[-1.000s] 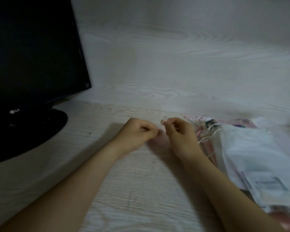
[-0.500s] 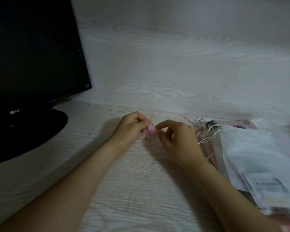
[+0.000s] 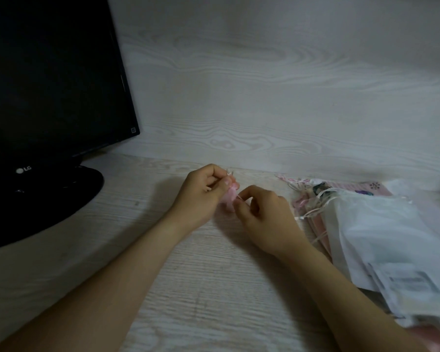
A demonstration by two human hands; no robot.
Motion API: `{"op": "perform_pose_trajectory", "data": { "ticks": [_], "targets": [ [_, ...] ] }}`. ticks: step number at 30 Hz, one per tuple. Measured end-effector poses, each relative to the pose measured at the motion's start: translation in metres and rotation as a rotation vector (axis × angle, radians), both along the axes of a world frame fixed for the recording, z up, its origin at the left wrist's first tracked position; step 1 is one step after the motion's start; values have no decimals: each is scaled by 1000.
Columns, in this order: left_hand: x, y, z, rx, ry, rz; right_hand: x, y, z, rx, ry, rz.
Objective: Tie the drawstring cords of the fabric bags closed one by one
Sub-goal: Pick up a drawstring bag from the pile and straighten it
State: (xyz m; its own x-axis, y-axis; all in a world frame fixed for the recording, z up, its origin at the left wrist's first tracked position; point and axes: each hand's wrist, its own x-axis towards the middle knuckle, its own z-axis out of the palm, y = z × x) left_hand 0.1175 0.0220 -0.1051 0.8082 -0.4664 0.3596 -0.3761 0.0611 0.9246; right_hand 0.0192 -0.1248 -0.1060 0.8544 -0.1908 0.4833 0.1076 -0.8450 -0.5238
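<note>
A small pink fabric bag (image 3: 228, 199) sits gathered between my two hands, just above the pale wooden desk (image 3: 214, 288). My left hand (image 3: 201, 194) pinches its top with curled fingers, and a thin pale cord (image 3: 229, 172) sticks up above the fingertips. My right hand (image 3: 264, 219) pinches another cord end at the bag's right side with thumb and forefinger. Most of the bag is hidden behind my fingers.
A pile of more fabric bags (image 3: 313, 207) with loose pale cords lies at the right, partly under white plastic packets (image 3: 381, 240). A black monitor (image 3: 48, 85) on a round base (image 3: 48, 199) stands at the left. A wood-grain wall (image 3: 277, 97) rises behind the desk.
My hands were close together pinching the cord; the left has since risen a little with the bag's top, the right dropped lower and right, and the pink bag now shows between them.
</note>
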Motion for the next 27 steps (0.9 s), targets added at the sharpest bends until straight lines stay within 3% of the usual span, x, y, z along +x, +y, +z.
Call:
{"op": "perform_pose_trajectory", "data": {
  "ticks": [4, 9, 13, 17, 22, 27],
  "targets": [
    [0, 1, 1, 31, -53, 5, 1, -2, -2, -54, -81, -29],
    [-2, 2, 3, 84, -45, 46, 3, -4, -5, -214, -25, -115],
    [-12, -1, 9, 71, 142, 47, 0, -1, -2, -212, -5, -113],
    [-6, 0, 8, 79, 84, 73, 0, 1, -3, -171, 61, -141],
    [-2, 4, 10, 174, 108, 118, 2, -1, -3, -75, -33, -140],
    [-8, 6, 15, 216, 185, 62, 1, 2, -4, -213, -14, -165]
  ]
}}
